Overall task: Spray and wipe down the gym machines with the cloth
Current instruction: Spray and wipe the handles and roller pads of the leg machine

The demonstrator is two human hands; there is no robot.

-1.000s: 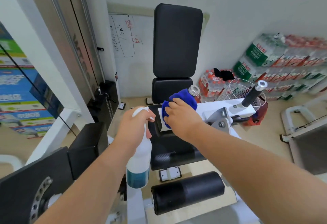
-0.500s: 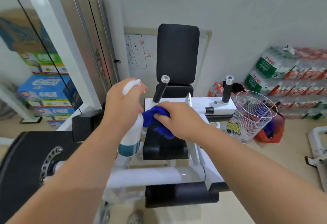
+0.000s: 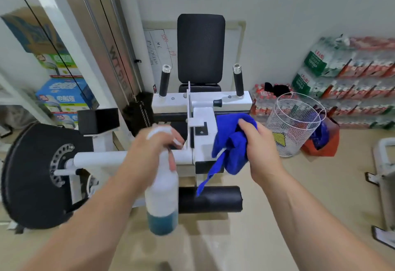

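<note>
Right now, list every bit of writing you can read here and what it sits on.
"ME": handwritten on the whiteboard; its red and black scribbles are unreadable.
Vertical lettering on the machine's upright column: too blurred.
Chinese print on the blue box: too blurred.
Labels on the stacked bottle packs: too small.

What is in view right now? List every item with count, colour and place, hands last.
spray bottle: 1, white with blue liquid, left of centre, held
cloth: 1, blue, centre, held off the machine
back pad: 1, black, top centre
handles: 2, black with silver caps, either side of the back pad
roller pad: 1, black, below the cloth
machine frame: 1, white, centre
wire basket: 1, white, right
bottle packs: stacked, green and red, right wall
boxes: several, blue and green, left
left hand: grips the spray bottle
right hand: grips the cloth
</note>
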